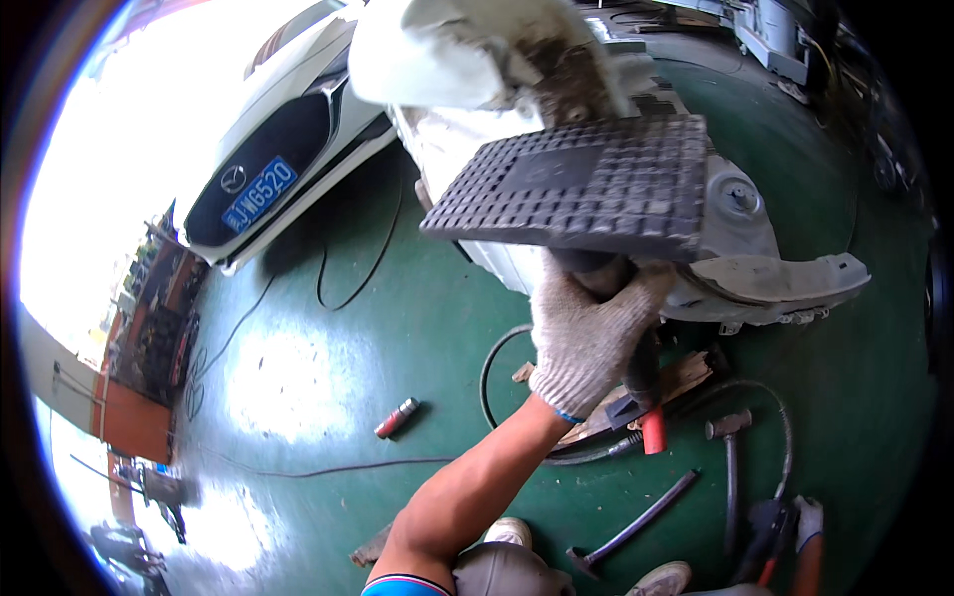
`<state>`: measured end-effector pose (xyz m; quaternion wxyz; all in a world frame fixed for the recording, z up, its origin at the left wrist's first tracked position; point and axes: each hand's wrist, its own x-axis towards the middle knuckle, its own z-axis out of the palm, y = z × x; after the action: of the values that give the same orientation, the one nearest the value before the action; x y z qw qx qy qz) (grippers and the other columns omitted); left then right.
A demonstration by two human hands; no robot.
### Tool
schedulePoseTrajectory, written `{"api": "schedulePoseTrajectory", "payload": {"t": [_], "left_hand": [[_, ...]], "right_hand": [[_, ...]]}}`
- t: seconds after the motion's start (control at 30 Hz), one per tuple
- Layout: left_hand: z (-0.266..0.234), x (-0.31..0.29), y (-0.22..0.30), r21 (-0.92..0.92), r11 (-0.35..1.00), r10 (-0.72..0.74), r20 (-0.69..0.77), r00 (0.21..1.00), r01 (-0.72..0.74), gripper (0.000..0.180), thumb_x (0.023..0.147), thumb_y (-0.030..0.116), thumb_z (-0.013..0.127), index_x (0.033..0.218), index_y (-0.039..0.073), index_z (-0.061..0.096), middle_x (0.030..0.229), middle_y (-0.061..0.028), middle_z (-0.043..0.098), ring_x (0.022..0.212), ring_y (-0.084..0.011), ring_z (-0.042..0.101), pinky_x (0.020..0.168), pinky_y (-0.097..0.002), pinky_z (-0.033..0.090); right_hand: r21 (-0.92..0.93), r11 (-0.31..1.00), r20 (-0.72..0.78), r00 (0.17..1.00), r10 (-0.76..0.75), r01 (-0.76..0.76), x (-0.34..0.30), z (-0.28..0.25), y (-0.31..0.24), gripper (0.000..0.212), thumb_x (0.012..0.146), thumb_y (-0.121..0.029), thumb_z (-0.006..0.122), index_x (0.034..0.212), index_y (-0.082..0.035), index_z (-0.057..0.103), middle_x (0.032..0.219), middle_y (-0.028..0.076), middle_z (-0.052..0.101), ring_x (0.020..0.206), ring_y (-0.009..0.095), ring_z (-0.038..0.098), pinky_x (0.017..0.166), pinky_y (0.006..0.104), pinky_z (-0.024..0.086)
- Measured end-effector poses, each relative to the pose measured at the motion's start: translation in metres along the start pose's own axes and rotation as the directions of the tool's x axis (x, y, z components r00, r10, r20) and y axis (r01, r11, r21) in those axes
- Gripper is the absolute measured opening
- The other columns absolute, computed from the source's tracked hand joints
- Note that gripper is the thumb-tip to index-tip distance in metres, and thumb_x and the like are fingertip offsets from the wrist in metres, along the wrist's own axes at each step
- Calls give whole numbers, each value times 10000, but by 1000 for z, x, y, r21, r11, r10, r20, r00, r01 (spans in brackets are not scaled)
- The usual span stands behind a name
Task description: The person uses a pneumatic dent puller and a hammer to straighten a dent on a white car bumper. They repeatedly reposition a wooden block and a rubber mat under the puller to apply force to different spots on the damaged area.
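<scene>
While the left grip [596, 333], in a pale knitted glove, is wrapped around the dark neck [596, 273] under a broad block-patterned pad [576, 189], a worktop [136, 422] with an orange front stands far to its left, loaded with jumbled things too small to tell. Nearer, up and to the left of that grip, a white car [298, 79] shows its black grille [298, 139] and blue plate [260, 194], and a dark hose [383, 263] curves over the green floor [437, 308] between car and grip. Below and left of the grip, a red canister [397, 419] lies on its side, well apart from the glove. The pad sits directly above the left grip, its patterned face toward the camera, covering part of a dented white car body [437, 45]. Just below and right of the same grip, a dark cylinder [644, 372] and a red end piece [653, 432] show; whether they join the neck cannot be told. Near these, a wooden board [691, 375] lies on the floor. Farther below the left grip rests a slim-handled tool [641, 517], and right of it a hammer [730, 432]. At the lower right, the right grip [810, 521], gloved too, is right beside a dark red-handled tool [765, 531]; whether its fingers are spread or clasping anything, I cannot tell
</scene>
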<state>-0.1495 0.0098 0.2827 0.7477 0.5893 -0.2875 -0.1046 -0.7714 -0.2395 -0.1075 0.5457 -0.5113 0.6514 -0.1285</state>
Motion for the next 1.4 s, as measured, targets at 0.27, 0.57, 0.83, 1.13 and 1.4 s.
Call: {"api": "schedulePoseTrajectory", "payload": {"t": [0.27,0.57,0.83,1.13,1.4], "left_hand": [[-9,-3,-12,-8,992,124,-25,992,-124,676,831,137,808,1405,18,470,1223,-155,667,1132,-276,669,1011,-390,518],[-15,-4,-11,104,974,208,-54,977,-202,546,818,188,817,1279,16,582,1166,-209,685,1088,-376,690,958,-450,542],[-21,-3,-14,133,966,230,-69,971,-220,499,813,168,842,1238,18,628,1106,-172,735,1025,-311,739,920,-401,564],[-21,-11,-19,-84,991,108,10,994,-107,486,752,114,866,1181,17,659,1081,-165,741,1017,-294,732,904,-394,565],[-15,7,-20,-65,988,136,-37,990,-138,339,821,89,791,1112,-7,647,961,-105,732,924,-200,700,845,-356,565]], "right_hand": [[135,986,-99,989,114,-100,12,16,-10,527,850,-163,794,1291,46,597,1115,147,700,944,307,676,845,477,562],[-673,699,-144,884,-445,242,-39,50,-160,380,907,-224,723,1132,80,682,1090,249,741,1002,389,722,888,465,554],[-531,432,528,683,-505,729,-205,292,-381,843,708,-303,890,1423,-16,546,1158,138,735,918,240,719,866,355,590],[-7,459,524,394,-755,888,-90,420,-288,825,668,-378,924,1349,-69,575,1238,141,713,1107,296,705,987,416,540],[-447,96,508,341,-791,889,-175,426,-360,724,677,-379,840,1281,-64,592,1178,162,729,1108,335,699,987,427,528]]}}
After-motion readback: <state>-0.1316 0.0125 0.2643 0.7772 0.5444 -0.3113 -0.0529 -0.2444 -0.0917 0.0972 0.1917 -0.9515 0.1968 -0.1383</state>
